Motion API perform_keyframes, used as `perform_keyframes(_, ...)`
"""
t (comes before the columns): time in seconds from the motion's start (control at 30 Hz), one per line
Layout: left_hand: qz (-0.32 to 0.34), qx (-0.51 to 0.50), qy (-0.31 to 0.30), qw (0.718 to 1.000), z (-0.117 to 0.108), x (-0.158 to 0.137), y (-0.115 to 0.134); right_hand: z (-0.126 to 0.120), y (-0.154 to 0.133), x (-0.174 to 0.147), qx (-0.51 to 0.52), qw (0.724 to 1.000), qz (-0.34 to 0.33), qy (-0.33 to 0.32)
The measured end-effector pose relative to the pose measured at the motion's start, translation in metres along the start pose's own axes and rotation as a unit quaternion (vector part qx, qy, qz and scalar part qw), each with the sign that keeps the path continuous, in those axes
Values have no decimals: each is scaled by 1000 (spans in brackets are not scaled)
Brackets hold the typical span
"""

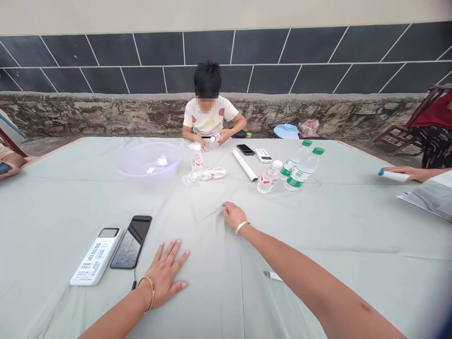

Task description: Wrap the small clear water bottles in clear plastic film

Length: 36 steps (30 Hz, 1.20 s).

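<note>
My left hand (164, 273), with a gold bangle at the wrist, lies flat with fingers spread on the pale green tablecloth (197, 301). Farther forward, my right hand (233, 215), wearing a silver bracelet, has its fingers closed in a pinch at the cloth; a short crease runs left from the fingertips. Beside my left hand lie a black phone (132, 242) and a white power bank (96, 256). A small flat white and grey object (273, 276) is partly hidden under my right forearm.
Beyond my hands stand a small water bottle (269, 177) and two green-capped bottles (304, 169). A paper roll (245, 165), clear bottles (210, 173) and a translucent basin (130, 162) lie farther back. Across sits a person (208, 115) handling a bottle; another person's hand (406, 174) is at right.
</note>
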<state>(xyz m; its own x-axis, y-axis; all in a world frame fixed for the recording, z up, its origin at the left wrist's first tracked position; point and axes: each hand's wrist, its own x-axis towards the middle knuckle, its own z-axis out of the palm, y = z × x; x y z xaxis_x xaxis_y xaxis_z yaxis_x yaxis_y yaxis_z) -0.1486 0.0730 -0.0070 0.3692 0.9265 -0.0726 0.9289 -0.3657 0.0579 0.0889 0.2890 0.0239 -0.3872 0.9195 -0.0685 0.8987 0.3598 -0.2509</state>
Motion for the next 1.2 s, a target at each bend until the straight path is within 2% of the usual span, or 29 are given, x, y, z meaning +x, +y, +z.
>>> perform_keyframes(0.17,-12,-22,-23,999,-2,1,1,-28,0,92,-56,998,-14,33)
perform_keyframes(0.33,-27,-64,-63,996,-11,4,4,-32,-17,169,-105,994,-24,30)
perform_keyframes(0.43,-30,-85,-72,993,-16,5,5,-28,-21,193,-146,989,-20,15)
perform_keyframes(0.57,-35,-105,-74,991,-20,7,5,-26,-21,200,-150,988,-37,29)
perform_keyframes(0.67,-36,-110,-74,991,-20,7,5,-28,-22,186,-152,987,-45,25)
perform_keyframes(0.77,-35,-103,-63,992,-18,7,5,-30,-26,154,-152,987,-48,1)
perform_keyframes(0.87,-37,-98,-46,993,-15,6,5,-33,-31,106,-149,986,-62,-31)
perform_keyframes(1.03,-48,-96,-28,994,-10,8,5,-34,-32,3,-107,988,-73,-85)
perform_keyframes(1.13,-68,-94,-9,993,-8,6,7,-26,-27,-58,87,989,23,-118)
perform_keyframes(1.17,-85,-94,-1,992,-8,4,11,-22,-26,-77,177,973,70,-131)
perform_keyframes(1.2,-105,-96,8,990,-7,1,15,-18,-24,-96,267,945,115,-148)
